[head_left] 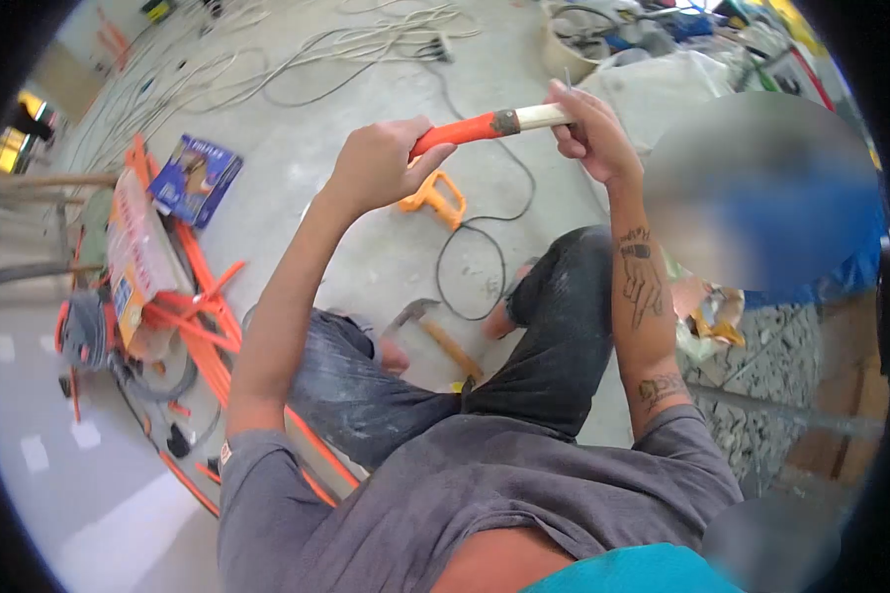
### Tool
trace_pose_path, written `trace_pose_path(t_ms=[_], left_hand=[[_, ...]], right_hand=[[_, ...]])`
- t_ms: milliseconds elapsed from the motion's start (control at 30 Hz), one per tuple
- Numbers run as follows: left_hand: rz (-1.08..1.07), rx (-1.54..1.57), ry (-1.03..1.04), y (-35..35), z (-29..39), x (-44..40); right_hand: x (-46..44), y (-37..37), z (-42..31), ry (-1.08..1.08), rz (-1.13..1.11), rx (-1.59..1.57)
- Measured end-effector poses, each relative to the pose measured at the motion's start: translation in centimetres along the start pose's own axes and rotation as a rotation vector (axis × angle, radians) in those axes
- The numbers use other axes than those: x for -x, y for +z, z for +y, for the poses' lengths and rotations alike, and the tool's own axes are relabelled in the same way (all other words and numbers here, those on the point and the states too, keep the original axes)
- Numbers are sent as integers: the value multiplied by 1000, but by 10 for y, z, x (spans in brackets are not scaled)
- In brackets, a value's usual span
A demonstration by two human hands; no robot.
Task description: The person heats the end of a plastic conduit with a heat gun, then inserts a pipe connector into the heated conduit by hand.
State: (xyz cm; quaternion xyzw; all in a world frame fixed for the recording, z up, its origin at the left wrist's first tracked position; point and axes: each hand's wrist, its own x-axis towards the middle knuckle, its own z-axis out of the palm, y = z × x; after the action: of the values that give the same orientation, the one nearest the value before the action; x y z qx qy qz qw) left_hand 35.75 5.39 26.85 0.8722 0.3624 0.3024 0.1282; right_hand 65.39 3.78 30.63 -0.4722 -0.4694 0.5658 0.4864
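Held out in front of me is a pipe with an orange part [463, 132], a dark grey joint [505, 123] and a white part [540, 117]. My left hand [391, 158] is closed around the orange end. At the white end, my right hand [595, 133] grips with bent fingers; a thin metal-looking tip [568, 79] sticks up beside them, and I cannot tell what it belongs to. Below the pipe, an orange plastic handle-shaped piece [437, 201] lies on the floor beside a black cord [504, 212]. A hammer [450, 346] with a wooden handle lies between my feet.
Orange conduit pipes [204, 341], a printed bag [140, 257] and a blue box [196, 180] lie to the left. White and grey cables [366, 44] sprawl across the far floor. A bucket [568, 54] and a cluttered heap [663, 69] stand at the back right.
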Motion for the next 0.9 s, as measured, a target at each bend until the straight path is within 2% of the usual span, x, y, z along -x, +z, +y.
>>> trace_pose_path(t_ms=[67,167,233,300,500,633,900], left_hand=[[-4,-38,-21,6,-18,14],[-71,-107,-79,12,-25,27],[-76,-191,-26,20,-31,32],[-53,-223,12,29,-37,28],[-69,-223,49,41,-39,20],[-60,-197,128,51,-40,21],[-80,-196,123,53,-41,25]], right_hand=[[-21,9,17,135,-17,248],[-29,26,34,174,-33,229],[-36,32,47,191,-4,216],[-39,32,63,79,159,174],[-32,24,79,106,271,164],[-27,18,87,166,294,198],[-22,19,92,143,310,135]])
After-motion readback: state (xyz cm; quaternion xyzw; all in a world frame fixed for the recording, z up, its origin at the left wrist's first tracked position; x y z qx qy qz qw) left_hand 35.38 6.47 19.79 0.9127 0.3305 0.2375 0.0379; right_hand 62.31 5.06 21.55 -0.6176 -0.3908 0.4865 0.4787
